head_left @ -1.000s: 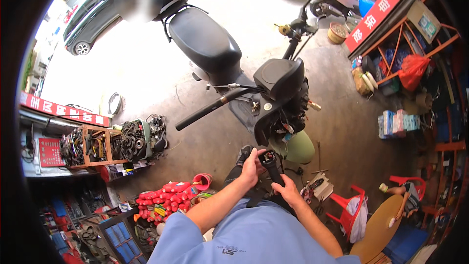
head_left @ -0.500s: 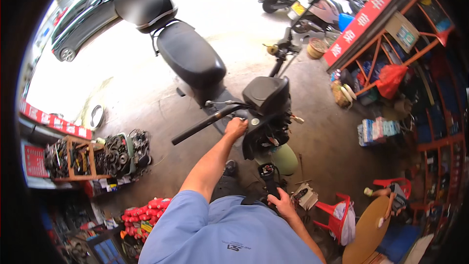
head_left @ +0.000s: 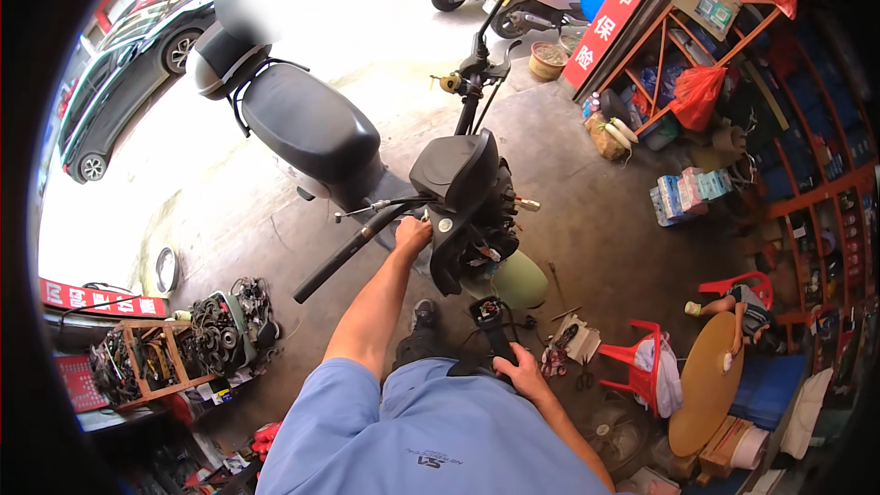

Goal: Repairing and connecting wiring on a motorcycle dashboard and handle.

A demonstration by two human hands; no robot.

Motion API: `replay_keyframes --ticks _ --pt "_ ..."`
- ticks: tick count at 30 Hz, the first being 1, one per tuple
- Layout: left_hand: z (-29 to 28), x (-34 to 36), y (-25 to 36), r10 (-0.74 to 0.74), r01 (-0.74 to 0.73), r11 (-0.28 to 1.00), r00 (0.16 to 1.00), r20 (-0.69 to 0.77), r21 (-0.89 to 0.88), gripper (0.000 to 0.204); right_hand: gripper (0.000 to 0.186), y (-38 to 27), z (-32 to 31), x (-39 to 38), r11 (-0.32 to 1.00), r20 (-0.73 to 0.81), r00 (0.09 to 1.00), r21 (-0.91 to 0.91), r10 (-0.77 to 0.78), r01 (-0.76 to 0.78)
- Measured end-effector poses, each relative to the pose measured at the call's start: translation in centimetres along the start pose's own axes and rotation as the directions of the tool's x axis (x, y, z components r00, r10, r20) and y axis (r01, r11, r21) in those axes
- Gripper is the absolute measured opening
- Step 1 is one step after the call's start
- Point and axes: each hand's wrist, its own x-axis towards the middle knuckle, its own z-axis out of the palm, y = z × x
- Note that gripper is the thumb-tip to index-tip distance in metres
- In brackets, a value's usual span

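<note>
A scooter with a black seat (head_left: 312, 122) stands in front of me, its dark front panel partly opened and loose wires showing. My left hand (head_left: 414, 233) is closed at the side of this panel, beside the black handlebar tube (head_left: 344, 255). Something small and silvery shows at its fingertips, too small to name. Low in front of my body, my right hand (head_left: 521, 370) grips a black elongated device with a square head (head_left: 491, 319). Part of the device's lower end is hidden by the fingers. Below the panel is a pale green fender (head_left: 513, 282).
To the right are a red plastic chair (head_left: 632, 365), a round wooden table (head_left: 706, 385) with another person leaning at it, and stacked boxes (head_left: 687, 194). A rack of parts (head_left: 156, 353) stands left. Tools and a piece of cardboard (head_left: 577, 339) lie on the floor.
My view has turned, so the scooter appears further left and the right-hand shelves show more. Both hands keep their places, the left at the panel and the right on the black device.
</note>
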Motion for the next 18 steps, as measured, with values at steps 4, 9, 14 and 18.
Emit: replay_keyframes --ticks 4,9,14,18 --pt "-0.6 -0.3 -0.5 0.062 -0.062 0.998 0.998 0.003 0.02 0.049 0.032 1.1 0.2 0.3 1.0 0.016 1.0 0.012 0.011 -0.011" --pt "-1.1 -2.3 -1.0 0.109 -0.069 0.955 0.986 0.124 -0.29 0.029 0.031 0.1 0.1 0.3 1.0 0.015 1.0 -0.012 0.004 -0.004" --pt "-0.6 -7.5 -4.3 0.037 0.014 0.803 0.997 0.072 -0.596 0.026 0.031 -1.0 -0.4 0.5 1.0 0.064 0.998 -0.018 -0.006 0.007" --pt "-0.4 -14.2 -7.0 0.001 0.119 0.733 0.984 0.177 -0.67 0.028 0.03 -0.9 -1.0 0.7 0.998 0.128 0.992 0.056 -0.01 0.002"
